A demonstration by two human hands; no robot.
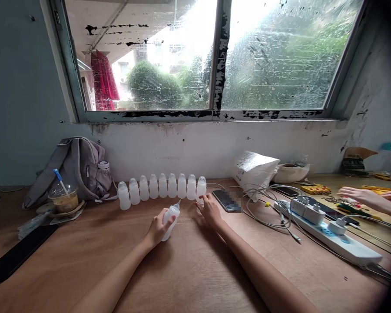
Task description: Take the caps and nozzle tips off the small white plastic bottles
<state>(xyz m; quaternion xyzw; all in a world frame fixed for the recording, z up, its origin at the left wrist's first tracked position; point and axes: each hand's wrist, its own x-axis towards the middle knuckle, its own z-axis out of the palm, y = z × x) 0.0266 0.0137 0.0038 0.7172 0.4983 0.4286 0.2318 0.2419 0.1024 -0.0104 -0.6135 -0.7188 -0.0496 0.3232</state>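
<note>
My left hand is wrapped round a translucent white squeeze bottle. The bottle tilts to the right, and a thin pale tip sticks out of its uncapped top. To the right, my right hand is low over the table, its bent fingers in front of the base of the last bottle in a row. Something pale shows by the fingertips; I cannot make out what it is or whether the bottle is touched. Several similar bottles with clear domed caps stand upright along that row.
A phone, tangled cables and a power strip lie on the right. Another person's hands are at the far right. On the left are a backpack, an iced drink cup and a black flat object.
</note>
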